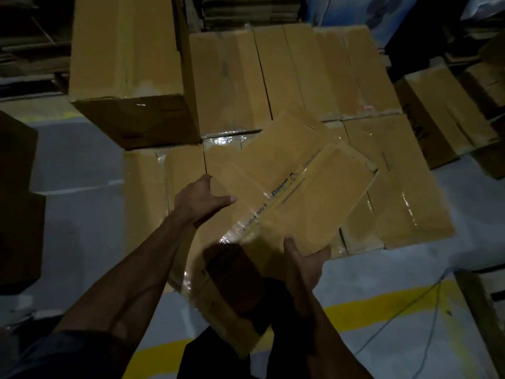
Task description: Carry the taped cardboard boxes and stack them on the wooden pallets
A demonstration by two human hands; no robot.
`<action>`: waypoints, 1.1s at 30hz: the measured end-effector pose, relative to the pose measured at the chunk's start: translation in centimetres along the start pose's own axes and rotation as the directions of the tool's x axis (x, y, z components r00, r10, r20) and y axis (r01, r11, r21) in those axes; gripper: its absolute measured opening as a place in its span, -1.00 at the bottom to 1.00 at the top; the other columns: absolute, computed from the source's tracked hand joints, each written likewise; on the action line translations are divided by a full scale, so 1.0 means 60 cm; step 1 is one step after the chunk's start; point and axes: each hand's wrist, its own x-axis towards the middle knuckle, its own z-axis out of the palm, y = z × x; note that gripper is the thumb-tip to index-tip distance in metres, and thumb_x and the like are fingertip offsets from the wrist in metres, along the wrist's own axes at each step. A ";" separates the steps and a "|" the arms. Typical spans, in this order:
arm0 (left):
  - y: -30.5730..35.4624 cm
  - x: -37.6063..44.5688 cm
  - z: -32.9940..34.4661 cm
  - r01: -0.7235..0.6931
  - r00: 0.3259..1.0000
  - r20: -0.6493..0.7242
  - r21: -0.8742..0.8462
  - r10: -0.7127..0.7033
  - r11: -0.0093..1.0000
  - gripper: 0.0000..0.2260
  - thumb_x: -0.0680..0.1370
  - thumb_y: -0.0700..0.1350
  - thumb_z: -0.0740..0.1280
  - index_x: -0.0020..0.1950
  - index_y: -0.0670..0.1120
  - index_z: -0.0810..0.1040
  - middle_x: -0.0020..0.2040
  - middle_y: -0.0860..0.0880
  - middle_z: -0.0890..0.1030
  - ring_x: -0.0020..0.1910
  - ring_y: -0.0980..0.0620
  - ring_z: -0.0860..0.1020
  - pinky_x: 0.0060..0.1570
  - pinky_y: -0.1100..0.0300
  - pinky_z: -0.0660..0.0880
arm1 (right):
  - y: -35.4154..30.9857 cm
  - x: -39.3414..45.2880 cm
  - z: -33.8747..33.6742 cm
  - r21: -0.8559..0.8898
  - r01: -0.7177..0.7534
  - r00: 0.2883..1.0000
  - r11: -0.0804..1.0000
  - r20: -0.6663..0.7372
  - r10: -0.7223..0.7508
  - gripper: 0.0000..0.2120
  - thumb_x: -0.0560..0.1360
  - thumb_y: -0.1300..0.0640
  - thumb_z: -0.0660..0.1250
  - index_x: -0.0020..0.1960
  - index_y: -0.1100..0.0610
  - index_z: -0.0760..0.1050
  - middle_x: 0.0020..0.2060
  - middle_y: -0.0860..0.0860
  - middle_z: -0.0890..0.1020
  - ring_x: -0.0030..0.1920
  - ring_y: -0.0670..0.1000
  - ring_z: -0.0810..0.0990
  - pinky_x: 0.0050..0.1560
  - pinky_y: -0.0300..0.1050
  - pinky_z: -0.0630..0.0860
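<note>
I hold a taped cardboard box [289,187] tilted above a layer of stacked boxes [322,77]. My left hand [200,199] grips its left edge, thumb lying on the top face. My right hand [304,259] grips the near right corner from below, thumb up against the side. Clear tape with blue print runs across the box's top. Below it, more taped boxes [404,187] lie flat side by side. The pallet under them is hidden.
A taller box [128,64] stands on the stack at the back left. More boxes [442,116] sit at the right, a dark one [16,198] at the left. The grey floor carries yellow lines [388,305] and a thin cable [410,315].
</note>
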 end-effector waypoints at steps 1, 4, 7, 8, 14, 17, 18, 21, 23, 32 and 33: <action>-0.001 -0.008 -0.001 0.028 0.999 -0.036 -0.047 -0.030 0.999 -0.31 0.35 0.36 0.41 0.30 -0.05 0.42 0.10 -0.05 0.61 0.05 -0.13 0.57 -0.12 0.12 0.42 | -0.010 0.009 0.000 -0.011 0.023 1.000 1.000 0.007 -0.023 -0.09 0.40 -0.05 0.53 0.57 -0.01 0.09 0.33 0.10 0.51 0.29 0.21 0.51 0.22 -0.01 0.44; 0.001 -0.022 0.004 0.102 0.986 -0.110 -0.210 -0.127 0.972 -0.38 0.38 0.31 0.43 0.28 -0.04 0.46 0.12 -0.04 0.61 0.07 -0.12 0.57 -0.12 0.13 0.40 | -0.052 0.044 0.006 -0.094 0.116 0.991 0.989 0.074 -0.109 -0.10 0.38 -0.05 0.53 0.57 -0.02 0.11 0.32 0.08 0.53 0.29 0.21 0.51 0.25 0.02 0.42; 0.005 -0.023 0.014 0.184 0.956 -0.152 -0.355 -0.251 0.916 -0.43 0.40 0.26 0.44 0.27 -0.04 0.47 0.12 -0.04 0.62 0.11 -0.14 0.57 -0.08 0.13 0.39 | -0.092 0.088 0.020 -0.160 0.244 0.963 0.956 0.157 -0.220 -0.10 0.35 -0.09 0.54 0.55 -0.02 0.14 0.32 0.05 0.53 0.29 0.19 0.51 0.28 0.05 0.43; 0.006 -0.023 0.018 0.204 0.946 -0.152 -0.401 -0.285 0.893 -0.43 0.40 0.25 0.45 0.27 -0.04 0.47 0.13 -0.05 0.62 0.11 -0.15 0.57 -0.07 0.12 0.40 | -0.109 0.099 0.024 -0.179 0.281 0.950 0.943 0.189 -0.247 -0.10 0.36 -0.08 0.54 0.55 0.00 0.15 0.32 0.05 0.53 0.30 0.18 0.51 0.27 0.02 0.42; 0.023 0.012 0.038 0.268 0.883 -0.191 -0.545 -0.429 0.794 -0.33 0.33 0.32 0.43 0.29 -0.06 0.47 0.15 -0.08 0.62 0.13 -0.16 0.58 0.10 0.03 0.50 | -0.190 0.193 0.083 -0.213 0.440 0.865 0.872 0.363 -0.347 -0.15 0.34 -0.10 0.52 0.51 -0.02 0.20 0.28 0.01 0.56 0.23 0.13 0.56 0.29 0.10 0.48; 0.029 0.042 0.044 0.279 0.865 -0.198 -0.575 -0.461 0.769 -0.40 0.42 0.22 0.46 0.33 -0.08 0.44 0.19 -0.10 0.60 0.15 -0.16 0.56 0.10 0.04 0.48 | -0.213 0.233 0.109 -0.209 0.470 0.834 0.857 0.424 -0.354 -0.17 0.39 -0.05 0.52 0.53 0.01 0.19 0.30 0.00 0.54 0.26 0.10 0.53 0.24 -0.07 0.41; 0.028 0.050 0.046 0.283 0.863 -0.193 -0.581 -0.466 0.763 -0.41 0.43 0.20 0.45 0.33 -0.09 0.43 0.19 -0.11 0.60 0.15 -0.17 0.56 0.11 0.03 0.48 | -0.218 0.242 0.116 -0.210 0.480 0.823 0.852 0.443 -0.355 -0.19 0.40 -0.05 0.52 0.52 0.01 0.20 0.29 0.00 0.55 0.25 0.10 0.53 0.20 -0.10 0.40; 0.023 0.073 0.052 0.287 0.858 -0.183 -0.604 -0.480 0.744 -0.40 0.43 0.18 0.46 0.35 -0.09 0.41 0.20 -0.12 0.59 0.16 -0.18 0.55 0.17 -0.04 0.49 | -0.224 0.269 0.142 -0.214 0.503 0.798 0.837 0.487 -0.355 -0.19 0.40 -0.03 0.52 0.52 -0.01 0.19 0.24 -0.01 0.58 0.20 0.08 0.56 0.22 -0.08 0.45; 0.019 0.082 0.055 0.283 0.860 -0.175 -0.616 -0.479 0.735 -0.39 0.44 0.15 0.46 0.38 -0.09 0.37 0.21 -0.11 0.58 0.17 -0.18 0.54 0.18 -0.02 0.48 | -0.225 0.280 0.155 -0.219 0.491 0.792 0.843 0.516 -0.327 -0.15 0.41 0.00 0.50 0.56 -0.01 0.12 0.28 0.01 0.56 0.24 0.09 0.54 0.28 0.02 0.46; -0.006 0.033 0.061 0.239 0.919 -0.066 -0.692 -0.389 0.681 -0.55 0.48 0.01 0.47 0.25 -0.20 0.46 0.03 -0.04 0.60 0.08 -0.09 0.59 -0.02 0.17 0.48 | -0.189 0.265 0.116 -0.190 0.411 0.781 0.891 0.578 -0.237 -0.28 0.49 -0.08 0.44 0.53 0.07 0.23 0.24 -0.07 0.52 0.20 -0.01 0.52 0.23 -0.09 0.44; -0.005 0.018 0.065 0.240 0.919 -0.056 -0.705 -0.390 0.668 -0.54 0.49 0.02 0.47 0.25 -0.21 0.48 0.05 -0.05 0.61 0.09 -0.09 0.60 -0.05 0.19 0.46 | -0.178 0.259 0.106 -0.187 0.374 0.796 0.908 0.567 -0.211 -0.29 0.46 -0.12 0.45 0.50 0.09 0.29 0.26 -0.02 0.56 0.23 0.04 0.55 0.25 -0.04 0.48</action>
